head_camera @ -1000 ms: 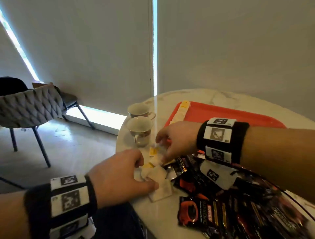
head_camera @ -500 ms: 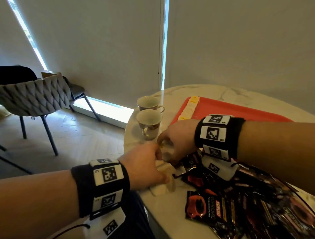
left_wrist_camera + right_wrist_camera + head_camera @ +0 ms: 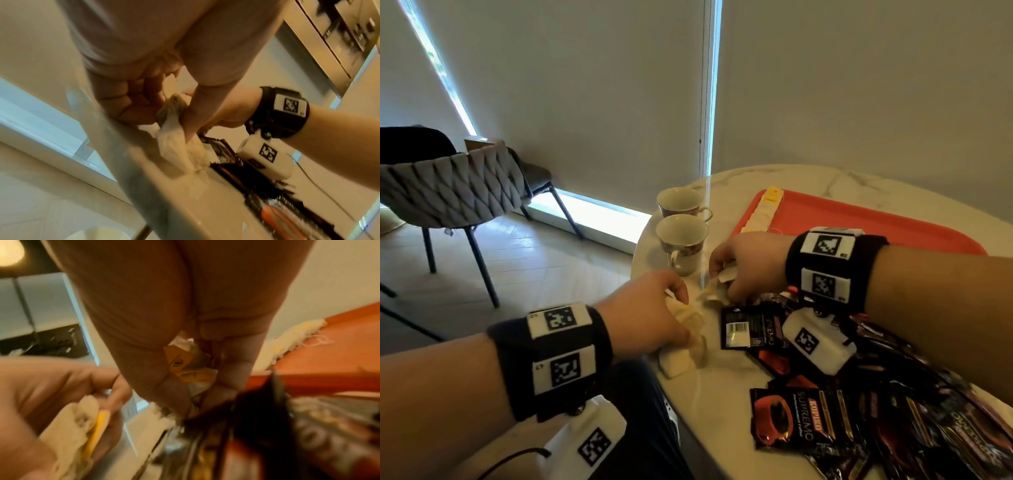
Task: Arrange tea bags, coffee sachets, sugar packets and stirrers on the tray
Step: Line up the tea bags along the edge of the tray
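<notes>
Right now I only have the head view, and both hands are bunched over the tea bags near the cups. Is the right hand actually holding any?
Observer: Yes. The right wrist view shows the right hand curled round tea bags with yellow tags.
Operator: And the left hand?
Observer: The left wrist view shows the left hand pinching a crumpled tea bag between thumb and fingers.
Operator: Anything on the tray yet?
Observer: The right wrist view shows a row of tea bags lying along the edge of the red tray.
</notes>
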Demonstrator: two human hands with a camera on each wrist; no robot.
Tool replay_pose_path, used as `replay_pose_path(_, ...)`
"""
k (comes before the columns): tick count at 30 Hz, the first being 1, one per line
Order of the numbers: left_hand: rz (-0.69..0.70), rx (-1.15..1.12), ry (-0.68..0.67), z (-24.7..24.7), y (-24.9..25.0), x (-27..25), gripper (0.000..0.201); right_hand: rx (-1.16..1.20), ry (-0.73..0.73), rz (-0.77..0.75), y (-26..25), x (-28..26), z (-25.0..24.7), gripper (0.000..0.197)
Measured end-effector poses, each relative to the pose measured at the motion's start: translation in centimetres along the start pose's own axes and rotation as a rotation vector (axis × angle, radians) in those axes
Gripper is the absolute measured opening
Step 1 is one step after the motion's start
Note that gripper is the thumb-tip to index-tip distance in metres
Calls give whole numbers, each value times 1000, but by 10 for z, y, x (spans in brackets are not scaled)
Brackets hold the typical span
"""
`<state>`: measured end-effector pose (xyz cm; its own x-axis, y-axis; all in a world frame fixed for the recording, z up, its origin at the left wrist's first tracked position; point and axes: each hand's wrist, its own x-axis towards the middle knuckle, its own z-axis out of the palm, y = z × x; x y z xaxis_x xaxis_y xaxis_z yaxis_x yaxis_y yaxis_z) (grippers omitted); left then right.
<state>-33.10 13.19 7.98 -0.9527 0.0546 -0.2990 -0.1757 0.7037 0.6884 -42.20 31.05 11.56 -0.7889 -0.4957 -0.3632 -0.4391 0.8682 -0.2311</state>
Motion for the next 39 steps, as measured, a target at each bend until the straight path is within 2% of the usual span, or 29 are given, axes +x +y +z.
replay_pose_path(2,-38,-224,19,-4,-6,-2,40,136,37,13,9,-6,-8,29)
replay_pose_path(6,-108,-813,6,-6,-13,-3,31,466,115,-12,20,-16,-25,31)
replay_pose_path(11,-216,-1237,-47,11,6,-2,32,846,104,-232,15,-30,-44,27)
replay_pose_path(14,-243,-1383,-133,17,16,2,40,808,77,-319,4,-38,-50,27)
replay_pose_path(16,-178,-1450,-230,19,22,4,40,561,112,-317,-5,-41,-48,25)
replay_pose_path(18,-89,-1493,-300,21,25,4,50,260,153,-297,-12,-39,-42,30)
replay_pose_path(19,-70,-1506,-312,22,27,4,55,181,157,-283,-14,-37,-38,37)
replay_pose_path(21,-57,-1511,-307,25,31,4,54,200,116,-252,-12,-36,-34,60)
replay_pose_path(23,-74,-1505,-240,30,31,5,41,292,49,-243,-6,-38,-34,80)
replay_pose_path(25,-94,-1460,-191,33,29,6,35,411,33,-242,3,-40,-38,87)
replay_pose_path(26,-104,-1436,-170,33,28,7,34,493,47,-217,7,-40,-40,80)
replay_pose_path(28,-117,-1382,-142,32,25,7,29,575,106,-128,16,-39,-40,46)
replay_pose_path(30,-128,-1338,-120,30,20,7,27,415,144,-33,25,-34,-32,18)
replay_pose_path(31,-138,-1310,-116,29,17,7,28,264,121,-6,29,-31,-25,13)
replay_pose_path(33,-171,-1239,-122,33,11,6,31,-56,55,13,33,-27,-9,16)
replay_pose_path(35,-205,-1157,-148,40,7,5,35,-261,43,-8,31,-25,4,25)
replay_pose_path(39,-209,-1066,-174,49,5,4,31,-374,50,-31,23,-23,10,49)
